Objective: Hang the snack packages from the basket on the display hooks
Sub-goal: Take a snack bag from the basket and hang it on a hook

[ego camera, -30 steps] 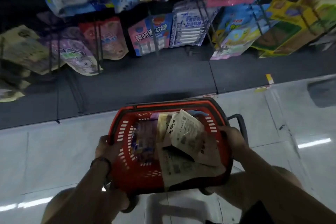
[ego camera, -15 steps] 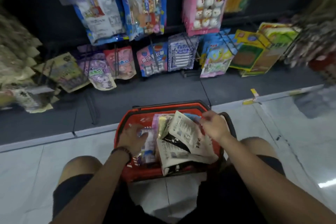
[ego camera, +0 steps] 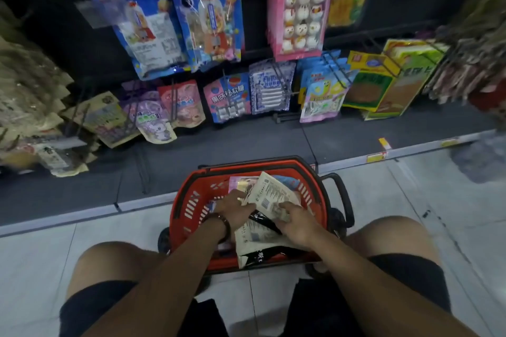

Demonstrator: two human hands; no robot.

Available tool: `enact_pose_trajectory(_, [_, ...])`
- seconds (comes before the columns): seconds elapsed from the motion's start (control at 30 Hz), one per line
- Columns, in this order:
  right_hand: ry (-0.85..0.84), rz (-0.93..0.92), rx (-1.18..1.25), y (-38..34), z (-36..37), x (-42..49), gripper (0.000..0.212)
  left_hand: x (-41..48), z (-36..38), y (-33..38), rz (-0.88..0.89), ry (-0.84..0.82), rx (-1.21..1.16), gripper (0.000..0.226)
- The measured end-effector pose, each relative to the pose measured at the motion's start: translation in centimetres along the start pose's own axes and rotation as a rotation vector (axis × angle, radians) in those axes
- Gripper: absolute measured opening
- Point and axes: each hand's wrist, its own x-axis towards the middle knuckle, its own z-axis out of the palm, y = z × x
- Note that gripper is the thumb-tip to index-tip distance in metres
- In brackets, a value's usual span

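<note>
A red plastic basket (ego camera: 191, 200) with black handles stands on the floor between my knees, filled with snack packages. On top lies a beige package (ego camera: 269, 193) with printed text, over a second beige-and-black one (ego camera: 254, 250). My left hand (ego camera: 232, 206) reaches into the basket with fingers on the packages beside the top one. My right hand (ego camera: 297, 223) rests on the lower edge of the top beige package, fingers curled on it. A pink package (ego camera: 241, 180) shows at the basket's far side.
A dark display rack (ego camera: 260, 134) fills the view ahead, with hooks holding blue (ego camera: 210, 16), pink (ego camera: 298, 11), purple (ego camera: 149, 115) and yellow-green (ego camera: 383, 82) snack bags. Brown bags (ego camera: 30, 107) crowd the left. The floor is pale tile (ego camera: 438, 200).
My hands left the basket's rim and moved inside onto the packages. The view tilted up and more of the rack came into sight.
</note>
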Motion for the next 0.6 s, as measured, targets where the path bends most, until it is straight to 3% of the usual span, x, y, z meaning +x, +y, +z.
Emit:
enact_pose_trajectory(0.2, [-0.047,-0.094,-0.109,1.6,1.9,4.1,0.031,6.1,1.8,1.5,-0.164,-0.061,0.124,0.058])
enact_pose_trajectory(0.27, [-0.043,-0.141,-0.145,1.1,2.2,4.4,0.026,9.5,2.9,0.4,-0.209,-0.082,0.164,0.071])
enact_pose_trajectory(0.33, [-0.143,-0.181,-0.152,0.8,1.9,4.4,0.045,12.0,3.6,0.0,-0.255,-0.068,0.173,0.083])
enact_pose_trajectory(0.4, [-0.146,-0.074,-0.031,0.4,2.1,4.6,0.065,11.5,3.4,1.8,-0.276,-0.08,0.186,0.089])
enact_pose_trajectory(0.53, [-0.147,-0.021,0.051,0.0,1.9,4.9,0.059,10.1,3.2,4.9,-0.255,-0.106,0.234,0.062])
enact_pose_trajectory(0.6, [-0.168,-0.02,0.071,0.1,1.8,4.8,0.066,10.2,3.5,5.2,-0.244,-0.105,0.243,0.055])
